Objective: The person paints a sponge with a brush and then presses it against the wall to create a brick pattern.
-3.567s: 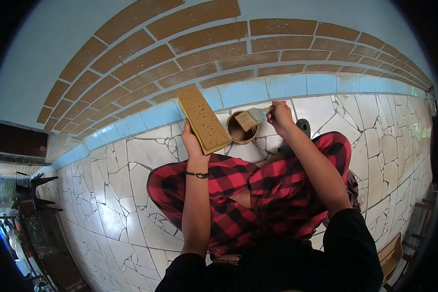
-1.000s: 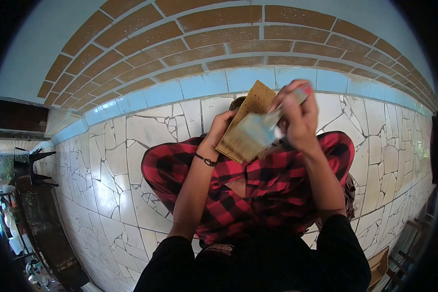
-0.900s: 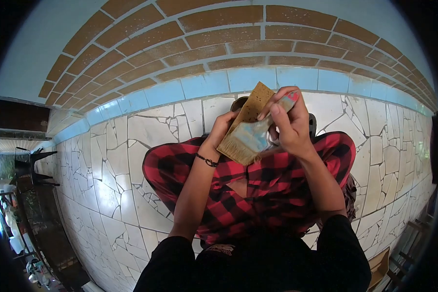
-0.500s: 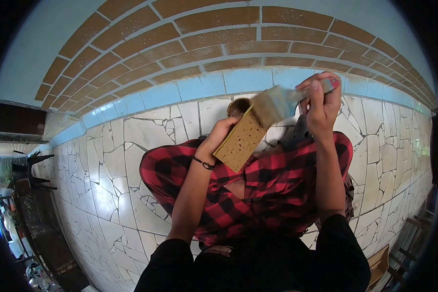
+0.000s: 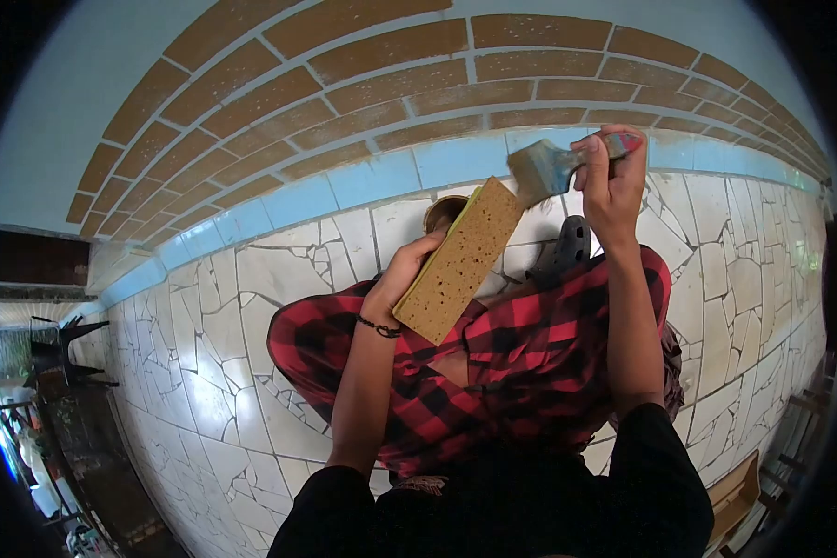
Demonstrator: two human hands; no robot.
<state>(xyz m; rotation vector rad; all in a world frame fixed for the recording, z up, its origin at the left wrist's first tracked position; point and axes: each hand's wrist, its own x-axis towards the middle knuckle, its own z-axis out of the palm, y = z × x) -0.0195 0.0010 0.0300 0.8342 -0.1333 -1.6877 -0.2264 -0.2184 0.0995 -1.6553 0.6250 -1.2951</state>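
My left hand [image 5: 407, 274] is closed around the long side of a flat rectangular block [image 5: 460, 270]. Its brown face is pitted with holes like a sponge, and a yellow layer shows along its edge. In my right hand [image 5: 612, 186] is a wide paintbrush [image 5: 544, 174], gripped by its worn handle with a red end. Its bristles point left, close to the block's upper right corner; whether they touch it I cannot tell. Just behind my left fingers stands a round brownish container [image 5: 445, 212], partly hidden by the block.
I sit cross-legged on a white broken-tile floor [image 5: 205, 372]. A dark clog [image 5: 572, 244] is on my foot near the brush. Ahead is a brick-patterned wall [image 5: 391, 74] with a blue tile strip [image 5: 372, 179]. A black chair [image 5: 70, 352] is far left, a wooden box [image 5: 737, 498] lower right.
The brush has moved up off the block's face, and its bristles now lie beyond the corner. The block has shifted slightly left and down with my left hand. The clog shows more.
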